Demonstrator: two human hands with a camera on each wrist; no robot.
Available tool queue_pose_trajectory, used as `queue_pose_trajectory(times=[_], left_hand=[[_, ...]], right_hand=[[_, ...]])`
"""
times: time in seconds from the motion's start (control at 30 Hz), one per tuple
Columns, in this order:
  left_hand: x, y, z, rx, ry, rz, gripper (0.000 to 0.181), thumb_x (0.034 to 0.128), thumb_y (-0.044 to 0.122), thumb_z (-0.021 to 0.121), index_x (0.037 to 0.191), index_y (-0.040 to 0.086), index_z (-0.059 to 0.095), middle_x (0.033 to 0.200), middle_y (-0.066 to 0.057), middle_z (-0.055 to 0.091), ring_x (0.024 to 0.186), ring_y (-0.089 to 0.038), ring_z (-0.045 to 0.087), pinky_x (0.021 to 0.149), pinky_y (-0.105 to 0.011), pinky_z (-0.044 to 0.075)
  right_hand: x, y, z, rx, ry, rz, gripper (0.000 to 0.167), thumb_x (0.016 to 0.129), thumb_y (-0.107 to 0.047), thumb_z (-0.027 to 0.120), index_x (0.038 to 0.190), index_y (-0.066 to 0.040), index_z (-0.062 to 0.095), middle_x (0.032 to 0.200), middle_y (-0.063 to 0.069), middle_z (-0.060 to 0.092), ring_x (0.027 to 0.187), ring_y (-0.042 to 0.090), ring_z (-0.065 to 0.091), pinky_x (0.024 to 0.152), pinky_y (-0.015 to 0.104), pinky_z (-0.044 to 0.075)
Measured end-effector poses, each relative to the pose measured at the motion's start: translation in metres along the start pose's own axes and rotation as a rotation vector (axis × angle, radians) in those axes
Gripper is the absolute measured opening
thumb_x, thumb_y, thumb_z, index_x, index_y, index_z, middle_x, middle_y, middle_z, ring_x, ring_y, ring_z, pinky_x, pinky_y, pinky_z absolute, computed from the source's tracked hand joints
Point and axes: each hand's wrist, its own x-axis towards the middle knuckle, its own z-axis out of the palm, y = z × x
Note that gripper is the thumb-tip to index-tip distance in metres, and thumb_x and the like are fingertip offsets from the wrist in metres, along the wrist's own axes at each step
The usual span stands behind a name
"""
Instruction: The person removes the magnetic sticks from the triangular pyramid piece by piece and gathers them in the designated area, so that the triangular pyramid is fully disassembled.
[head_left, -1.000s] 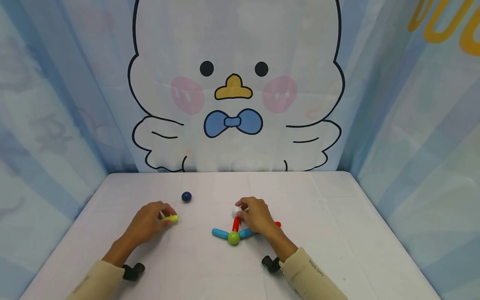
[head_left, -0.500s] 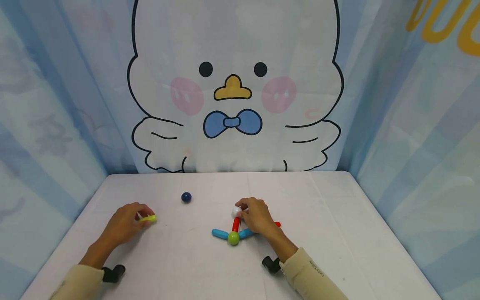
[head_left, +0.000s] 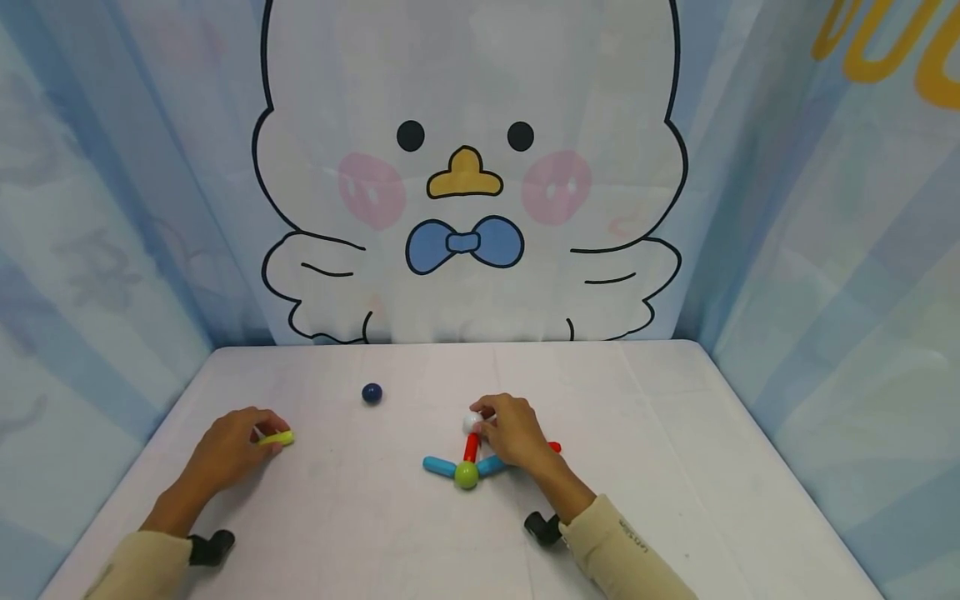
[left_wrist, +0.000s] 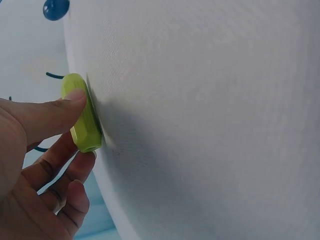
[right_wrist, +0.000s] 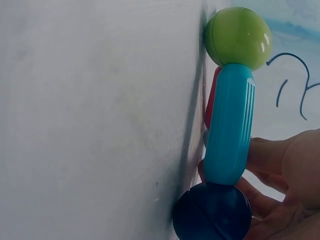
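My left hand [head_left: 228, 450] pinches a yellow-green magnetic rod [head_left: 282, 437] between thumb and fingers, close to the tabletop at the left. In the left wrist view the thumb presses the side of this rod [left_wrist: 85, 120]. My right hand [head_left: 512, 429] pinches a white ball [head_left: 471, 422] at the far end of a red rod [head_left: 471, 447]. That rod meets a green ball [head_left: 467, 475], which also joins a blue rod [head_left: 439, 467] on the left and another at right. In the right wrist view, a light-blue rod [right_wrist: 230, 125] links the green ball to a dark blue ball [right_wrist: 212, 212].
A loose dark blue ball [head_left: 372, 393] lies towards the back of the white table [head_left: 375, 533]. A red rod end [head_left: 555, 447] shows beyond the right wrist. Printed curtains stand behind and on both sides.
My left hand has moved left across the table, carrying the yellow-green rod away from the middle. The right hand stays in place at the white ball.
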Motion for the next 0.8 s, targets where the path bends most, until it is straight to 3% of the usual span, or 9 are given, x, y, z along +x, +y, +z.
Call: queue_pose_trajectory(times=[0.4,0.6,0.8], left_hand=[[-0.002,0.005,-0.001,0.031,0.02,0.014,0.026,0.0881,0.008,0.085,0.112,0.005,0.077,0.105,-0.014,0.074,0.095,-0.03,0.062,0.085,-0.054,0.055],[-0.005,0.028,0.0,0.09,0.098,0.051,0.031,0.0883,0.012,0.086,0.117,0.008,0.076,0.114,-0.019,0.072,0.106,-0.037,0.057,0.093,-0.06,0.055],[-0.005,0.063,0.0,0.078,0.104,0.089,0.034,0.0876,0.015,0.088,0.12,0.012,0.077,0.115,-0.018,0.071,0.106,-0.036,0.059,0.092,-0.058,0.058]], right_hand=[[-0.002,-0.003,-0.001,-0.009,0.005,0.003,0.033,0.097,-0.012,0.078,0.13,-0.013,0.075,0.119,0.008,0.077,0.095,0.019,0.068,0.091,0.038,0.061],[-0.007,-0.007,-0.004,-0.014,0.041,-0.025,0.036,0.096,-0.013,0.08,0.131,-0.015,0.074,0.126,0.008,0.076,0.103,0.022,0.068,0.094,0.041,0.06],[-0.012,-0.012,-0.008,-0.004,0.068,-0.066,0.037,0.094,-0.013,0.081,0.131,-0.016,0.074,0.126,0.008,0.076,0.109,0.026,0.067,0.096,0.045,0.056]])
